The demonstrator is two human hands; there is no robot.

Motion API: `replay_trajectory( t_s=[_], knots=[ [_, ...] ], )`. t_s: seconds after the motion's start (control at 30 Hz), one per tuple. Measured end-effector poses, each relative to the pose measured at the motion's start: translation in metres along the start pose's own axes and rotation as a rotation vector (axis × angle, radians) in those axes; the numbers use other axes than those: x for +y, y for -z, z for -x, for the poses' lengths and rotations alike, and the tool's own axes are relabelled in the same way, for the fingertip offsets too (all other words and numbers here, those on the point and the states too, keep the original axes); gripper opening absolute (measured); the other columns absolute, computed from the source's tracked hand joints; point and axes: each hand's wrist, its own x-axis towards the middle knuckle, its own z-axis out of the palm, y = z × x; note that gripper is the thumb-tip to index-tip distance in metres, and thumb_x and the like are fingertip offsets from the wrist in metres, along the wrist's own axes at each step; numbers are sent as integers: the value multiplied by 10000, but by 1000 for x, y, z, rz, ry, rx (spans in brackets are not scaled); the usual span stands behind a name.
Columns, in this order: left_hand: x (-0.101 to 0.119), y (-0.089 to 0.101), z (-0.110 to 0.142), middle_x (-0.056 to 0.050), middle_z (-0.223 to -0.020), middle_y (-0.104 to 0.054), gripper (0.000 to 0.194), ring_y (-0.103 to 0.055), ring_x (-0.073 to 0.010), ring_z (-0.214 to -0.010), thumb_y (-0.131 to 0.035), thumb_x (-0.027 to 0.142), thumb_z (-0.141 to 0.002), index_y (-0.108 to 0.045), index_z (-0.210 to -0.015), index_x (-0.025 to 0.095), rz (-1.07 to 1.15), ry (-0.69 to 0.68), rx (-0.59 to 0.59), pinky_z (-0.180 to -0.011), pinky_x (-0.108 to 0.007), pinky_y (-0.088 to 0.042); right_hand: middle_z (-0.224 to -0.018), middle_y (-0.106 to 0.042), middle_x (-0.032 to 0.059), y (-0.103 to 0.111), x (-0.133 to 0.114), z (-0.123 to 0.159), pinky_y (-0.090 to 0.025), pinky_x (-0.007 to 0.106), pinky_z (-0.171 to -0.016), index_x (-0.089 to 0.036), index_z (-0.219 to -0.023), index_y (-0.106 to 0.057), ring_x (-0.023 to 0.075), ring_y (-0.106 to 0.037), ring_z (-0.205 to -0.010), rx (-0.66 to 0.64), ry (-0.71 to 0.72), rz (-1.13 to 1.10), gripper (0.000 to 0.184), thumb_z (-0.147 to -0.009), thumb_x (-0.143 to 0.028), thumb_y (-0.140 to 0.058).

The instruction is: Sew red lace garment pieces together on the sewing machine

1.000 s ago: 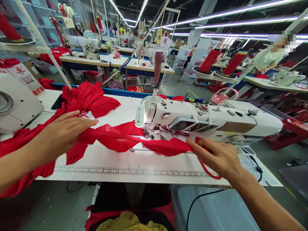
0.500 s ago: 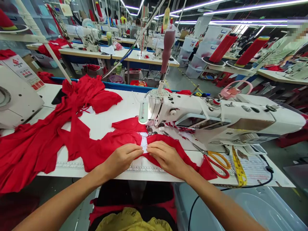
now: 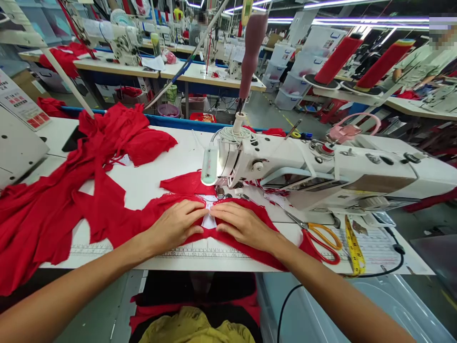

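- Red fabric (image 3: 110,214) is laid across the bench (image 3: 143,178), from its left end past the middle of its front edge; at the left, the fabric hangs over that edge.
- Both hands are placed on the fabric near the middle of the front edge, fingertips nearly meeting.
- Left hand (image 3: 180,221): palm down, fingers slightly bent; whether cloth is pinched cannot be told.
- Right hand (image 3: 246,225): similarly set; a pinch can be neither confirmed nor excluded.
- Between the fingertips, a white patch (image 3: 208,220) is exposed.
- Sewing machine (image 3: 303,162): positioned just beyond the hands, its body extended toward the right end.
- Scissors (image 3: 304,225) and yellow tape measure (image 3: 354,247) are located near the right front corner.
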Motion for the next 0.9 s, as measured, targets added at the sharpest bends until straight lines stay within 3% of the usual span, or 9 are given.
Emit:
replay_trajectory(
  t_s=[0.13, 0.23, 0.37, 0.5, 0.9],
  knots=[
    [-6, 10, -5, -106, -1426, -529, 590, -521, -341, -1210, -728, 479, -839, -542, -1370, 301, -147, 69, -240, -878, -457, -495, -1429, -554, 130, 1, 5, -5, -468, 467, -1072, -223, -1419, -516, 301, -534, -1298, -152, -74, 91, 618, -877, -454, -703],
    [-6, 18, -8, -95, -1480, -482, 687, -485, -357, -1249, -773, 503, -786, -513, -1398, 332, -167, 92, -331, -890, -467, -470, -1492, -490, 127, 4, 6, -5, -425, 456, -1112, -223, -1468, -464, 306, -482, -1353, -247, -116, 106, 763, -815, -478, -765],
    [-6, 26, -10, -114, -1483, -470, 793, -474, -359, -1250, -796, 549, -736, -484, -1425, 312, -148, 81, -385, -901, -468, -454, -1559, -391, 126, 9, 9, -4, -372, 442, -1153, -219, -1529, -368, 305, -400, -1417, -369, -156, 55, 934, -756, -505, -808],
    [-9, 29, -12, -111, -1504, -444, 816, -449, -365, -1278, -778, 597, -728, -469, -1433, 328, -126, 67, -400, -936, -481, -438, -1591, -321, 129, 11, 13, -4, -316, 442, -1185, -232, -1561, -286, 302, -333, -1456, -411, -146, 10, 1013, -745, -531, -807],
    [-13, 32, -19, -121, -1540, -386, 890, -415, -391, -1298, -783, 661, -672, -460, -1438, 345, -99, 84, -482, -971, -531, -409, -1611, -262, 141, 16, 18, -4, -268, 403, -1209, -198, -1564, -275, 284, -273, -1484, -446, -94, -16, 1037, -735, -478, -833]
  ],
)
